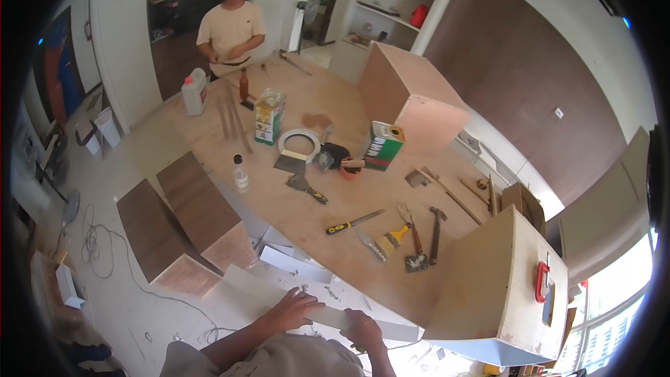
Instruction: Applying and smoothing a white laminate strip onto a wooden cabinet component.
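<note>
A long, pale, flat strip point(329, 317) stretches in front of my body, below the table's near edge. My left hand point(294, 309) grips it near the middle, with fingers bent over its upper edge. Further right, my right hand point(363, 330) is closed around the same strip, thumb side up. The left part of the strip widens toward the brown cabinet boxes, and its right end runs toward the pale wooden box point(481, 286). My palms and the undersides of the fingers are hidden.
Tools lie on the wooden table point(279, 195): a hammer point(437, 234), a brush point(392, 239), a file point(356, 222) and scrapers. Metal cans point(269, 117) stand further back. Two brown boxes point(202, 202) are at left. A person point(232, 28) stands across the table. Cable point(129, 244) and scraps litter the floor.
</note>
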{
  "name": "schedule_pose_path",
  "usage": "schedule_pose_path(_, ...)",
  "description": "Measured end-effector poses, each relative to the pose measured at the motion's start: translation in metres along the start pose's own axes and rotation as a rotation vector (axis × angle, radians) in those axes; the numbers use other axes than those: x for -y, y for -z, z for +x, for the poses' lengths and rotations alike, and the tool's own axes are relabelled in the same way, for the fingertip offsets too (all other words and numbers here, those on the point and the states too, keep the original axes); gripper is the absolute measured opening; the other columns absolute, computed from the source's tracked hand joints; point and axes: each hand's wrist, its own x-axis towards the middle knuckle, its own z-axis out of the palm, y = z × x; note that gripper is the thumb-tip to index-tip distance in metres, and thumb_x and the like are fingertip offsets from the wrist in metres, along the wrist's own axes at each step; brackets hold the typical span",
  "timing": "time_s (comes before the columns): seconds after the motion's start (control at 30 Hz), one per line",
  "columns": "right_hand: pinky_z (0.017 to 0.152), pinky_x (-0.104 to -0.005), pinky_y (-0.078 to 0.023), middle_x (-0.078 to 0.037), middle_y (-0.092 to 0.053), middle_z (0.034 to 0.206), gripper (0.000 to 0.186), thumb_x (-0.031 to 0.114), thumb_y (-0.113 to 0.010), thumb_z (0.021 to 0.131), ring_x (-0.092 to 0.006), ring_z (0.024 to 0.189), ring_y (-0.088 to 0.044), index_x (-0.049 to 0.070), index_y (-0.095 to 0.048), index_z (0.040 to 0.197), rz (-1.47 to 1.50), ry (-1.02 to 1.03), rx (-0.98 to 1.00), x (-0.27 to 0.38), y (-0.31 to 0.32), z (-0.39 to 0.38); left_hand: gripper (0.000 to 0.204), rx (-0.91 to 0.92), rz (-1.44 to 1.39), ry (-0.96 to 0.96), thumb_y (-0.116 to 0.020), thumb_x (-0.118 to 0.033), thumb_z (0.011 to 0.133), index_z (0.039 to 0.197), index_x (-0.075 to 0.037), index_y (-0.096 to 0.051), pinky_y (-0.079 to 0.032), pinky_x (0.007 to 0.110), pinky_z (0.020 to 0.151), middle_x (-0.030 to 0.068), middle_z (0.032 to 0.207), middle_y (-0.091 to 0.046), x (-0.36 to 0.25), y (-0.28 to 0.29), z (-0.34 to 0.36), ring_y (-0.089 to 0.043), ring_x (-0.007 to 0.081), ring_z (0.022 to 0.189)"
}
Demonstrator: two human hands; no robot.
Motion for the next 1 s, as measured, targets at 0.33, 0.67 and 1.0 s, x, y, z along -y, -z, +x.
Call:
schedule_pose_path(0.33, 0.064, -0.0335, -0.059, -0.010, -0.077, 0.087, 0.063, 0.024, -0.090, 0.071, -0.0165, 0.069, -0.074, 0.006, -0.071, 0.128, 0.232, -0.109, 0.007, 0.043, 0.008, 0.016, 0.029, -0.292, -0.001, -0.245, -0.077, -0.032, 0.087, 0.111, -0.018, -0.078, -0.033, 0.057, 0.123, -0.0021, 0.117, -0.072, 0.047, 0.053, 0.001, -0.061, 0.0211, 0.125)
schedule_pose_path(0.67, 0.071, -0.0357, -0.060, -0.016, -0.078, 0.088, 0.066, 0.021, -0.089, 0.071, -0.0195, 0.074, -0.075, -0.004, -0.069, 0.129, 0.486, -0.271, -0.056, 0.078, 0.038, 0.010, 0.027, -0.343, -0.009, -0.458, -0.069, -0.010, 0.077, 0.104, -0.013, -0.073, -0.032, 0.056, 0.125, 0.0000, 0.108, -0.068, 0.056, 0.112, 0.032, -0.064, 0.0211, 0.114)
schedule_pose_path(1.0, 0.066, -0.0334, -0.060, -0.019, -0.078, 0.087, 0.074, 0.019, -0.091, 0.069, -0.0179, 0.073, -0.074, -0.014, -0.065, 0.130, 0.477, -0.227, -0.149, 0.090, 0.046, 0.003, 0.015, -0.567, 0.098, -0.591, -0.074, -0.015, 0.084, 0.097, -0.011, -0.066, -0.044, 0.050, 0.118, -0.0016, 0.099, -0.063, 0.047, 0.137, 0.053, -0.063, 0.0166, 0.102)
